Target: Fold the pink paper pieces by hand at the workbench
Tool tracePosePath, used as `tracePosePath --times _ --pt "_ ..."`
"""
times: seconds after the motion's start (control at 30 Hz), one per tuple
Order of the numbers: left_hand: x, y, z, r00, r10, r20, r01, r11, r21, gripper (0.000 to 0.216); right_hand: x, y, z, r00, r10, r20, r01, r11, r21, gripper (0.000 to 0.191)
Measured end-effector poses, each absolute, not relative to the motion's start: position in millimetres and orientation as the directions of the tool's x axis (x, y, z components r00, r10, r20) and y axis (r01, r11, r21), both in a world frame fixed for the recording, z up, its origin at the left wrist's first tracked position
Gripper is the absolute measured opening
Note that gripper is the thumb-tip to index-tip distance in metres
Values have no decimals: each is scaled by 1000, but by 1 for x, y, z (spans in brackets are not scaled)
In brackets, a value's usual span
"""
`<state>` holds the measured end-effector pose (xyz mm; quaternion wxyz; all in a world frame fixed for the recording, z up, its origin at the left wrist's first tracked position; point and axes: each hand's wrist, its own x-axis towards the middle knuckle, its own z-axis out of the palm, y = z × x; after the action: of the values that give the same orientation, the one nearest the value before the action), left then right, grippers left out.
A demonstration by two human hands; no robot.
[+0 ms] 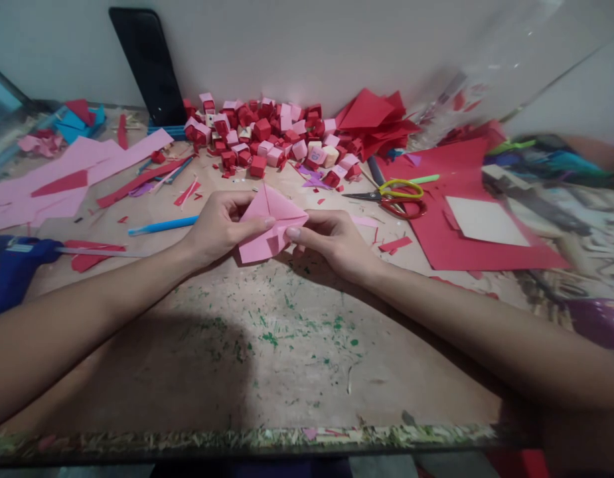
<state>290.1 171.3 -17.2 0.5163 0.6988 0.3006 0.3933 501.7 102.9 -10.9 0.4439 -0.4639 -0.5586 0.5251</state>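
Between my two hands, above the middle of the table, is a pink sheet of paper [277,206] with creases and partly folded flaps. My left hand [220,226] pinches its left side, thumb lying across the front. At its lower right, my right hand [331,240] grips the paper between thumb and fingers, the thumb pressed on a small fold. The fingers behind the paper are mostly hidden. A blue pen [162,226] lies on the table just left of my left hand. Scissors [391,196] with yellow and red handles rest beyond my right hand.
Many small red and pink paper cubes [259,129] are heaped at the back. A black phone [150,66] leans on the wall. Red sheets [446,239] lie right, pink sheets [62,176] left. A blue glue gun [18,265] is at the left edge. Scraps litter the table [297,392].
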Motion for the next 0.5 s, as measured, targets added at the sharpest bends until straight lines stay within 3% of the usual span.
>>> tracePosePath --times 0.5 --pt "289 172 -19 578 787 216 31 -287 958 27 499 101 -12 -94 996 -14 137 -1 -991 29"
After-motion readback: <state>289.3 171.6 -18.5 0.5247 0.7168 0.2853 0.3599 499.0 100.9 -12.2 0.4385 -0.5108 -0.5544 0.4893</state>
